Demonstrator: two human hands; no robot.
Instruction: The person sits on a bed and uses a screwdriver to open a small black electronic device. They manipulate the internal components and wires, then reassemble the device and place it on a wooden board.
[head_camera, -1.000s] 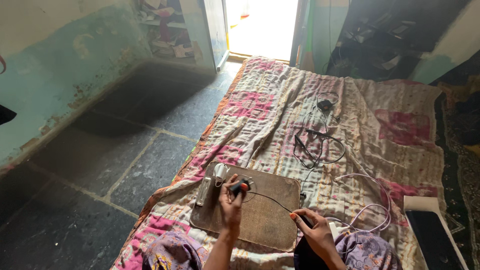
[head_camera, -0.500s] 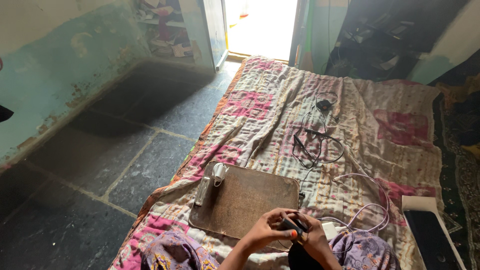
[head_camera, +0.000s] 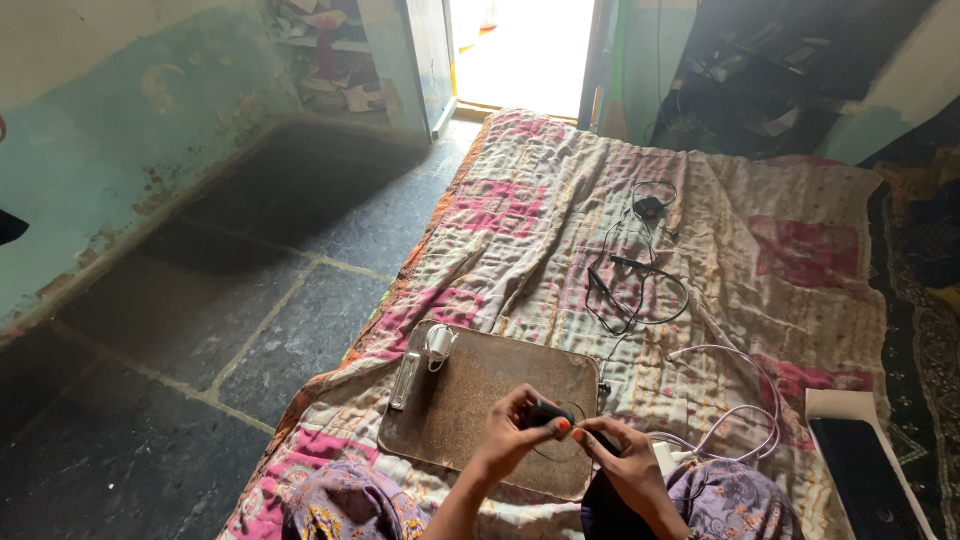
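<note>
A small dark device (head_camera: 549, 412) sits pinched between both hands over the near right corner of the brown clipboard (head_camera: 480, 385) — the left hand (head_camera: 508, 438) has its fingers (head_camera: 520, 405) curled closed around it, and the right hand (head_camera: 622, 462) closes its fingertips on the end nearest it. At the board's far left corner lie its metal clip and a small white gadget (head_camera: 437, 342). The board rests on the near end of the patchwork quilt (head_camera: 790, 250) covering the bed — black earphone cables (head_camera: 636, 280) lie mid-quilt, a white cable (head_camera: 735, 405) loops just right of the hands.
</note>
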